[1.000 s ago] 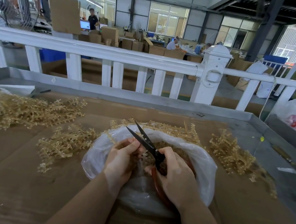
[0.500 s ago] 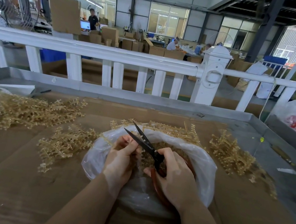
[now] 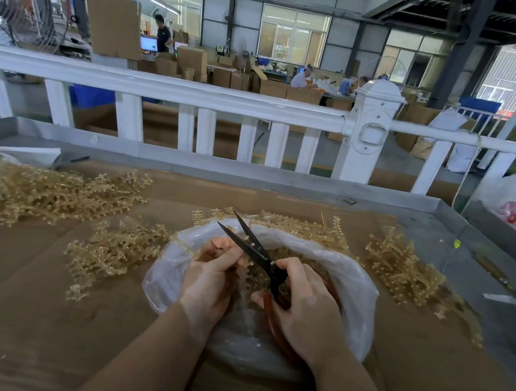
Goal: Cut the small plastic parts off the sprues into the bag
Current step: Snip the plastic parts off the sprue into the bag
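Head view: a sprue [image 3: 242, 270] is pinched by the left hand [image 3: 209, 282] over the plastic bag [image 3: 358, 285] so cut parts drop inside; open-bladed scissors [image 3: 251, 248] are gripped by the right hand [image 3: 307, 310].

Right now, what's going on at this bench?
A person is trimming small plastic parts over an open clear bag. The right hand grips red-handled scissors, blades apart, pointing away. The left hand pinches a tan sprue at the blades, above the bag's mouth. Cut pieces already lie in the bag. Heaps of sprues lie on the cardboard to the left and right.
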### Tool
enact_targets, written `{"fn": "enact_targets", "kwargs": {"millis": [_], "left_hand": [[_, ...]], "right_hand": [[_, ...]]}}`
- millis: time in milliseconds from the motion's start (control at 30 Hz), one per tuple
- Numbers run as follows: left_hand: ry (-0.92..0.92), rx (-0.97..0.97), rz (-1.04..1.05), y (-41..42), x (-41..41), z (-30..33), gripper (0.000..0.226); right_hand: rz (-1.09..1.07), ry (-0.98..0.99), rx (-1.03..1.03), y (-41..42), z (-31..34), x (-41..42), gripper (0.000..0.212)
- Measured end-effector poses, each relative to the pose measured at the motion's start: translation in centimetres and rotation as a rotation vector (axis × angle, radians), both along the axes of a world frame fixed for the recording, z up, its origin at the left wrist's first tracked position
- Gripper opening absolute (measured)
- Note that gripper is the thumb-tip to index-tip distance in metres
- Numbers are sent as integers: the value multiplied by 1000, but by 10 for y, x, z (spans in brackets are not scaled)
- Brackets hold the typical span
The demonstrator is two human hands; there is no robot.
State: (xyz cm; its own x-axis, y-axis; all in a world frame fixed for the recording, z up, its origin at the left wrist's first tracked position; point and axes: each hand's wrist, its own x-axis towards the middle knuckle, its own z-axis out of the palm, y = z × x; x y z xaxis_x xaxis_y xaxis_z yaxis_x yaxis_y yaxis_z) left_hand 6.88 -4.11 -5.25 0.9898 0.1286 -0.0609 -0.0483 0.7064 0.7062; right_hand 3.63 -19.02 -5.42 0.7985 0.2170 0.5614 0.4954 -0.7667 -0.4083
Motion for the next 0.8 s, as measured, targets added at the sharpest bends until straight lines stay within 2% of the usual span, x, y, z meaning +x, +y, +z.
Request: {"fn": "enact_targets", "kwargs": {"millis": [200, 467, 800], "left_hand": [[33, -19, 62, -2, -2, 4, 19], [55, -32, 23, 1, 0, 0, 23], [3, -39, -47, 4, 0, -1, 18]], "right_hand": [[1, -7, 5, 0, 1, -1, 47], [7, -3, -2, 2, 2, 0, 40], [4, -10, 12, 3, 3, -2, 38]]}}
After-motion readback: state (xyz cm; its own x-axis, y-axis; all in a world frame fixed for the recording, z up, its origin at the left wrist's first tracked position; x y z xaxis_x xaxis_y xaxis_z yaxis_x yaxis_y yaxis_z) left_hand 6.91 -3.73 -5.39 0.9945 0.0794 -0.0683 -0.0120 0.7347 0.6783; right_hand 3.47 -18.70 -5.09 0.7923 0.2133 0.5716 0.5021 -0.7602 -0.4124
